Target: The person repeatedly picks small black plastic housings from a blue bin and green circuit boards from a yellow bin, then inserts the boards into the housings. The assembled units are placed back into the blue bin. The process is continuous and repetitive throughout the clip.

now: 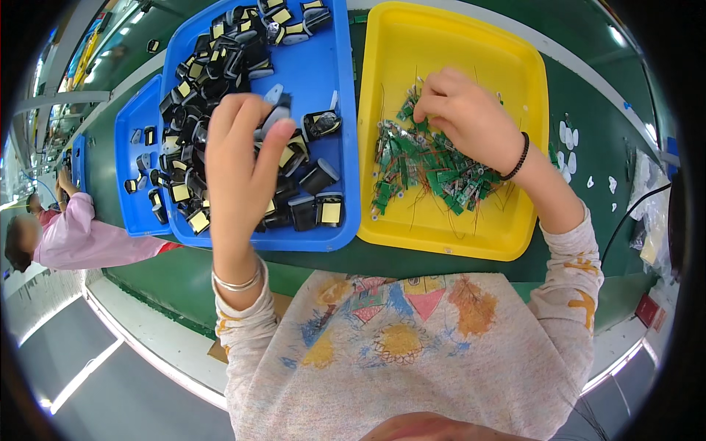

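Holding a grey-and-black piece [275, 117] between thumb and fingertips of the left hand [244, 158], just above the heap of black housings [220, 73], many with pale yellow pads, in the large blue tray [318, 70]. Reaching with the right hand [465, 114] into the yellow tray [456, 37] just beside it, thumb and fingers narrowed together at the upper edge of a pile of green circuit boards [419, 158] with thin wires; cannot tell whether gripping a board there. Wearing a silver bracelet [239, 281] on the left wrist and a black beaded one on the right. Working over a green worktop [570, 92], with a smaller blue tray [134, 213] farther left, small white pieces [568, 138] right of the yellow tray, and a co-worker in pink sleeves [103, 231] at far left.
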`<control>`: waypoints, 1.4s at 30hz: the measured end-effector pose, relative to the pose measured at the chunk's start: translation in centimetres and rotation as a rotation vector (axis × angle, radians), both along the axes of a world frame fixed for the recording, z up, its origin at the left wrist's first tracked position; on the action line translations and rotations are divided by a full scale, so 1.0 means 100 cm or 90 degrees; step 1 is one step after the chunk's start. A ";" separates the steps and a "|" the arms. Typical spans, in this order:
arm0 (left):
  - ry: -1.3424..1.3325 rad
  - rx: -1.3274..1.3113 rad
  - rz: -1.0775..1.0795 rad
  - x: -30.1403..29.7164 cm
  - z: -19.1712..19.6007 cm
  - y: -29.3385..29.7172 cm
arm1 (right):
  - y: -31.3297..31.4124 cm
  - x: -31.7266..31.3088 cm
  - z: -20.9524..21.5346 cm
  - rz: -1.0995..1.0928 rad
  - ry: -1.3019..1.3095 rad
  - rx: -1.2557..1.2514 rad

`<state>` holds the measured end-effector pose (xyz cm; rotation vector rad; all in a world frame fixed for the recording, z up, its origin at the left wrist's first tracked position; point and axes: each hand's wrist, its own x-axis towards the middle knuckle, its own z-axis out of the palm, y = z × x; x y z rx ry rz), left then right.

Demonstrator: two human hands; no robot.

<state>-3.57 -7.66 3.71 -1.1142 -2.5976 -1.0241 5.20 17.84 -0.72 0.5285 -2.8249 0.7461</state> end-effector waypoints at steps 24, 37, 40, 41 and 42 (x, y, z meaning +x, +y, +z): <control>-0.590 0.350 -0.133 0.026 -0.040 0.066 | 0.007 0.016 0.010 -0.098 -0.203 -0.019; -0.712 0.518 -0.097 0.032 -0.043 0.069 | -0.034 0.011 0.012 0.036 -0.293 -1.344; -0.725 0.488 -0.080 0.031 -0.043 0.070 | -0.030 0.012 0.010 0.092 -0.257 -1.343; -0.734 0.480 -0.073 0.031 -0.044 0.071 | -0.030 0.012 0.009 0.097 -0.242 -1.337; -0.742 0.473 -0.066 0.031 -0.045 0.071 | -0.029 0.012 0.010 0.103 -0.226 -1.330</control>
